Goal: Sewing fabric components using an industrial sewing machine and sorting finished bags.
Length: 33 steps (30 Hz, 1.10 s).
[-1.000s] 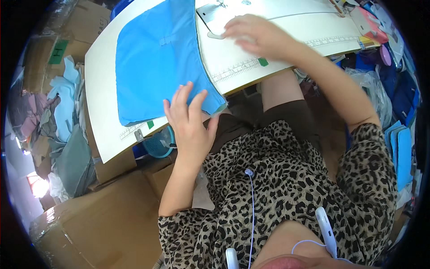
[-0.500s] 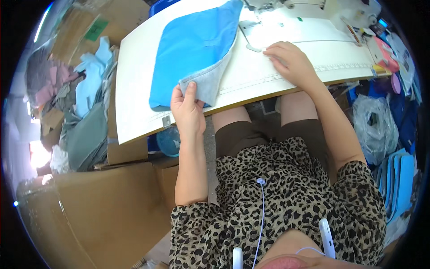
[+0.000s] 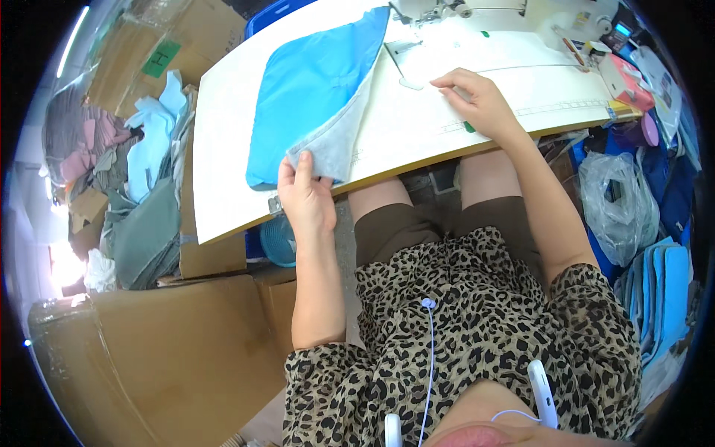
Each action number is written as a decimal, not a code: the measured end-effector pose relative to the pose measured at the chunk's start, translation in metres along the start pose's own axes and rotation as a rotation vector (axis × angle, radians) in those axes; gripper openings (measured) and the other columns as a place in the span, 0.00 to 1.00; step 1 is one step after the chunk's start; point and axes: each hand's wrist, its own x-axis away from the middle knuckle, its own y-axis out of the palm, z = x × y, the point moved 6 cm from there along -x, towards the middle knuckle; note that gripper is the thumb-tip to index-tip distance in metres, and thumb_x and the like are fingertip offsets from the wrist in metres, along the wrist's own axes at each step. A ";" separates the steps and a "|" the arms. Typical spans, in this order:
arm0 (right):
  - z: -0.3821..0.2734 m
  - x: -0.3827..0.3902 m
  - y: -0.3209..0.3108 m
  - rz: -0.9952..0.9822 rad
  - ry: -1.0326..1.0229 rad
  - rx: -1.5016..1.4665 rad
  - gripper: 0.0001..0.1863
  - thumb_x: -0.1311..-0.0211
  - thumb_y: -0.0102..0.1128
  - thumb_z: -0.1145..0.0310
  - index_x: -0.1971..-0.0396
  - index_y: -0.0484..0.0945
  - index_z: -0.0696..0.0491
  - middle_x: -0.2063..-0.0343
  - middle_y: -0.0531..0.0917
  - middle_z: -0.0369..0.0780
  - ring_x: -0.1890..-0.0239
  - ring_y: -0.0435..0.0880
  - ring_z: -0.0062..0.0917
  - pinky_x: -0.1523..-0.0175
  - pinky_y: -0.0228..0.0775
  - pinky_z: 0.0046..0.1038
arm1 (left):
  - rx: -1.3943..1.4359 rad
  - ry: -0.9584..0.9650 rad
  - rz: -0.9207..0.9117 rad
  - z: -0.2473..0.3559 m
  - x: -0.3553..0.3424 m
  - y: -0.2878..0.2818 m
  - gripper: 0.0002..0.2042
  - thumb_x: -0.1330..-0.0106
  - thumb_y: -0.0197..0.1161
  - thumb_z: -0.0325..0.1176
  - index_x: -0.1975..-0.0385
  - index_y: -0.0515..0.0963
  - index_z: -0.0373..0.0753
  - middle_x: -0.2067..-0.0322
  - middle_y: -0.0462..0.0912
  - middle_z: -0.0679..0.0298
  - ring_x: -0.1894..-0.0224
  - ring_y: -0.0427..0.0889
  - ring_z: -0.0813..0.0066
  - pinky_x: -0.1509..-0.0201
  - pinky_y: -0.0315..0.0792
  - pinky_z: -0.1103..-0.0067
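A blue cloth piece with a grey underside lies on the white sewing table. My left hand pinches its near corner between thumb and fingers, and that edge is folded up so the grey side shows. To the right, my right hand hovers at or just above the tabletop with curved fingers and thumb slightly apart. Nothing shows in it. Its fingertips are beside a thin metal lever in front of the sewing machine, whose needle area is washed out by bright light.
Cardboard boxes and heaped fabric scraps stand on the left. At right are a pink box, a clear plastic bag and a stack of blue cloth pieces. A blue round basket sits below the table edge.
My left hand has drawn the cloth corner slightly toward me, and the cloth's far end sits a little nearer. My right hand has hardly moved; a green spot now shows under it. The view has shifted slightly.
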 end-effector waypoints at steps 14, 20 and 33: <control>-0.040 -0.034 0.069 -0.178 0.260 -0.384 0.33 0.36 0.54 0.68 0.31 0.55 0.47 0.45 0.76 0.45 0.51 0.82 0.34 0.48 0.75 0.29 | -0.708 0.752 -0.363 -0.021 0.155 0.022 0.07 0.39 0.57 0.19 0.61 0.75 0.32 0.60 0.78 0.54 0.52 0.79 0.57 0.45 0.71 0.68; -0.057 -0.005 0.024 -0.102 -0.133 -0.346 0.33 0.47 0.47 0.84 0.39 0.70 0.46 0.45 0.78 0.44 0.45 0.79 0.36 0.38 0.68 0.32 | -0.798 0.625 -0.813 -0.060 0.178 0.066 0.10 0.43 0.65 0.23 0.61 0.79 0.32 0.59 0.79 0.52 0.49 0.78 0.49 0.45 0.73 0.64; -0.056 0.291 -0.448 0.876 0.335 0.528 0.36 0.56 0.54 0.82 0.39 0.70 0.54 0.39 0.72 0.40 0.37 0.68 0.26 0.34 0.59 0.25 | -0.891 0.659 -0.339 -0.034 0.111 -0.016 0.09 0.27 0.47 0.25 0.53 0.72 0.29 0.55 0.77 0.53 0.53 0.77 0.64 0.49 0.74 0.75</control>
